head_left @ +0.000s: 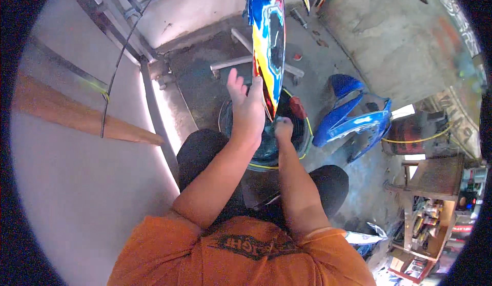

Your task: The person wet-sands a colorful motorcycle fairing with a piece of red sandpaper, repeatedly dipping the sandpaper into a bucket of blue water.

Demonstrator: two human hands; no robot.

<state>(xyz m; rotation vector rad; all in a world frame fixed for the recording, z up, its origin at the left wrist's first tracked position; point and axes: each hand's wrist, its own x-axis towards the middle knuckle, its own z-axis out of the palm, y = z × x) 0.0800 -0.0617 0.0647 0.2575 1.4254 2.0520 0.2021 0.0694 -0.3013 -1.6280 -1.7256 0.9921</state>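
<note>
A long, glossy motorcycle body panel (261,45) in blue, yellow and red reaches down from the top of the view, narrowing to a point in front of me. My left hand (247,109) is beside its lower left edge. The thumb side touches or nearly touches the panel, and the fingers stretch out apart from it. Just below the panel's tip, my right hand (283,129) is closed over a dark round tub (309,145). What it grips, if anything, is too small to tell. The tub stands between my knees, and a red cloth-like piece (297,107) lies at its rim.
A blue motorcycle fairing (353,124) lies on the floor to the right. A yellow hose (264,167) runs along the tub. Behind it is a pale metal stand (230,63). A wooden beam (87,111) juts in at left; a wooden shelf (433,224) with small items stands right.
</note>
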